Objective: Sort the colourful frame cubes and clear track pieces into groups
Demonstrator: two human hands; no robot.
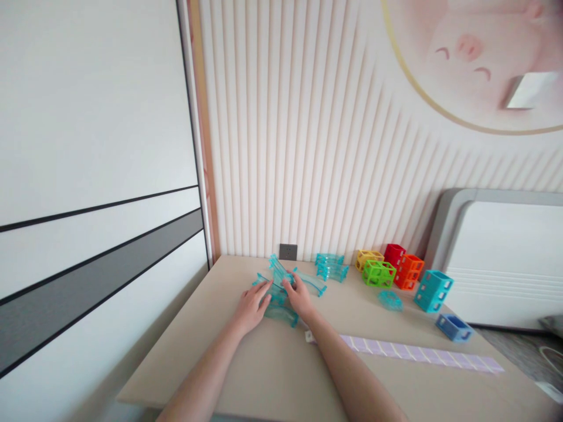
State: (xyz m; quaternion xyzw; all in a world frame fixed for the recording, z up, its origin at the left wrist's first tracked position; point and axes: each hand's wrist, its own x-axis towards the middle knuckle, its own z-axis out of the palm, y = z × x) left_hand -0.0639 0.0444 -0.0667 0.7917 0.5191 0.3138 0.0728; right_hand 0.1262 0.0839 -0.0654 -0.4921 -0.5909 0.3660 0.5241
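Note:
A loose pile of translucent teal curved track pieces [280, 315] lies toward the far left of the table. My left hand [250, 308] rests at the pile's left side, thumb and fingers apart, fingertips touching the pieces. On the right side, my right hand [299, 296] has its thumb and fingers around a teal track piece [279, 271] that tilts up toward the wall. Another piece [313, 282] sticks out to the right behind this hand. My fingers hide part of the pile's middle.
Behind to the right stand stacked teal pieces [332, 269], then yellow [368, 258], green [379, 274], red [394, 254], orange [410, 272] and cyan blocks [433, 291]. A teal disc [390, 300], blue block [454, 327] and purple strip [422, 353] lie nearer. A ribbed wall [281, 129] borders the table.

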